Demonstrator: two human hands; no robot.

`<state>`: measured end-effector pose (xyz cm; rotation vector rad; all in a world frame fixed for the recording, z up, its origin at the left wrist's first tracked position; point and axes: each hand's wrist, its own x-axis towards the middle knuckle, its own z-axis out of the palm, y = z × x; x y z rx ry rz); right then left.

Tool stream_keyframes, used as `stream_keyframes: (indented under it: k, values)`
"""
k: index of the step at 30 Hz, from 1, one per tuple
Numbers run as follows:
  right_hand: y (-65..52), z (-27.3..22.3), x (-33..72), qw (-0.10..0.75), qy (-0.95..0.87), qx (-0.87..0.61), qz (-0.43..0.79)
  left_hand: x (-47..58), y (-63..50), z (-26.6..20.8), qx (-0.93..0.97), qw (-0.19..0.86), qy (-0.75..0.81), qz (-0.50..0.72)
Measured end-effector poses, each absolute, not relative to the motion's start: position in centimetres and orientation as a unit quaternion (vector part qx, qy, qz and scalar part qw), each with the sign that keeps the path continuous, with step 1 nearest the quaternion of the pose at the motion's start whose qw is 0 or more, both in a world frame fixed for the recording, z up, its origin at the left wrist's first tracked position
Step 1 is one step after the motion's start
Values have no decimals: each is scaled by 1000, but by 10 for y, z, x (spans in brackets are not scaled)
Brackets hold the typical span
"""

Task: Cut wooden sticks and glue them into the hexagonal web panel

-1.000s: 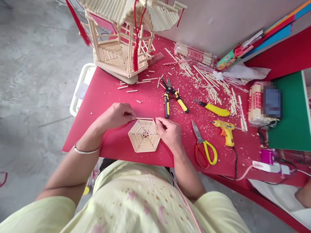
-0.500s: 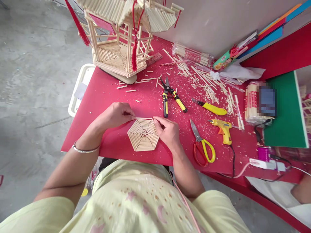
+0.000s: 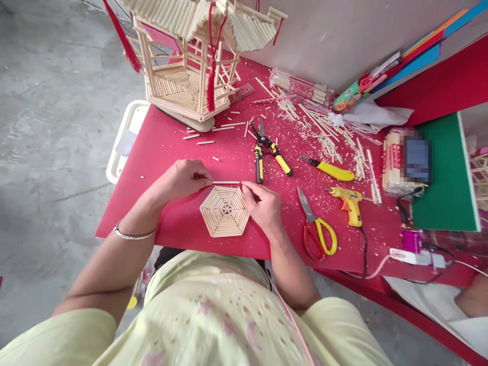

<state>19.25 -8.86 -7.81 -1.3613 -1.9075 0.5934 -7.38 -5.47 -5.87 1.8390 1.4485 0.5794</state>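
Between my two hands a thin wooden stick (image 3: 226,182) lies level, just beyond the top edge of a hexagonal panel of wooden sticks (image 3: 224,223). My left hand (image 3: 187,178) pinches the stick's left end with closed fingers. At its right end, the fingertips of my right hand (image 3: 264,202) are closed on the stick, while the hand's side rests by the panel's upper right edge. The panel lies flat on the red tabletop (image 3: 152,152). A narrow red gap shows between stick and panel.
A stick-built pavilion (image 3: 175,86) with red tassels stands behind. To the right lie yellow-handled pruners (image 3: 269,150), a yellow knife (image 3: 335,171), scissors (image 3: 314,223), a yellow glue gun (image 3: 351,203) with a cord, and scattered cut sticks (image 3: 320,122). Another person's arm (image 3: 473,295) shows at right.
The stick has moved slightly away from the panel's top edge, so a gap now shows between them. Both hands keep their grip and have barely shifted.
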Motion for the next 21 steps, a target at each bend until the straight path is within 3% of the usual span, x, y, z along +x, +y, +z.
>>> stream_keyframes:
  k: [4, 8, 12, 17, 21]
  values:
    - [-89, -70, 192, 391, -749, -520, 128, -68, -57, -49, 720, 318, 554, 271]
    - [-86, -56, 186, 308, -813, -490, 70, -56, -62, -40, 754, 284, 488, 335]
    - [-83, -37, 174, 253, -846, -464, 66, -43, -70, -36, 726, 334, 451, 397]
    - [-80, -29, 164, 377, -733, -512, 242, -37, -72, -40, 591, 458, 450, 489]
    - [-76, -42, 160, 411, -617, -503, 443, -39, -66, -46, 607, 495, 460, 419]
